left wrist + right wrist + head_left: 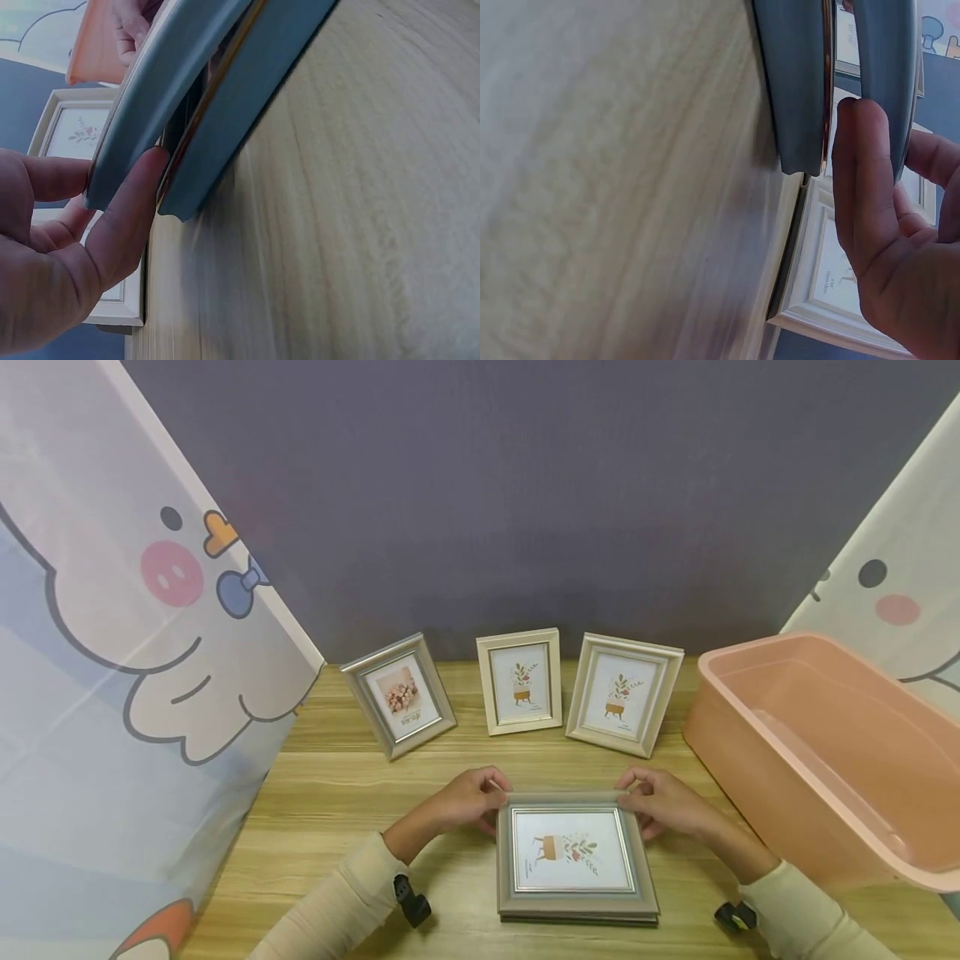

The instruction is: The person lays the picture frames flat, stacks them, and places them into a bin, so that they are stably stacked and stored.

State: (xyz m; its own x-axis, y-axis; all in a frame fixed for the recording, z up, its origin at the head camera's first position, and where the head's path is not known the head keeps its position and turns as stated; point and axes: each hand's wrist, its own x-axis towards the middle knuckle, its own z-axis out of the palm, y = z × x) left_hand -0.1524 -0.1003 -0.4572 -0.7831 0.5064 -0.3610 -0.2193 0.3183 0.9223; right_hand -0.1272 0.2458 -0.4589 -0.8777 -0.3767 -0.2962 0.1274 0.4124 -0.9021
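Note:
Two picture frames lie stacked near the front of the table. The upper picture frame is grey-beige with a silver inner border and shows a plant print turned sideways. My left hand pinches its far left corner, and my right hand pinches the far right corner. In the left wrist view, fingers reach under the upper frame's edge, and a gap parts it from the lower picture frame. The right wrist view shows the same gap above the lower frame, which rests on the wood.
Three picture frames stand along the back: a silver-grey frame at left, a cream frame in the middle and another cream frame at right. A large orange-pink bin stands on the right. A dark wall rises behind the table.

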